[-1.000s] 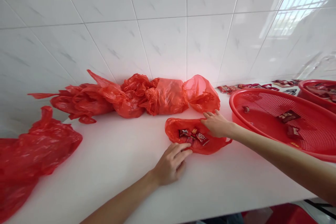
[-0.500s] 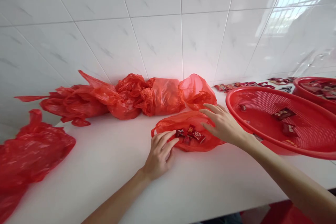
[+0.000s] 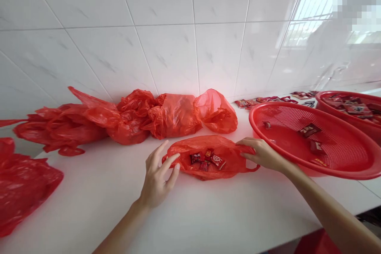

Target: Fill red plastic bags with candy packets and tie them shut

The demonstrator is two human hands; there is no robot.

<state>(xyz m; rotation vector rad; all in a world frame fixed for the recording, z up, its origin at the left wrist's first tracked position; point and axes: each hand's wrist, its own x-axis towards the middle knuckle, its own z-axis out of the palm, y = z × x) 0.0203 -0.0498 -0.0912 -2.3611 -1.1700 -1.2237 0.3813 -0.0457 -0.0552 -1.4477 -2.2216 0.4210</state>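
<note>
A thin red plastic bag lies with its mouth spread on the white counter. Inside it sit several small wrapped sweets in dark red and black wrappers. At the bag's left edge is my left hand, its fingers apart and the index finger close to or touching the plastic. My right hand has its thumb and fingers closed on the bag's right end, where a handle loop hangs down below the fingers.
On the right, a red perforated basket holds a few wrapped packets; behind it stands another red basket filled with packets. Loose packets lie along the tiled wall. Several red plastic bags line the wall, and another bag is at far left.
My right hand has moved right from above the bag and now grips its right end. My left hand has moved left from the sweets to the bag's left edge. The view has shifted.
</note>
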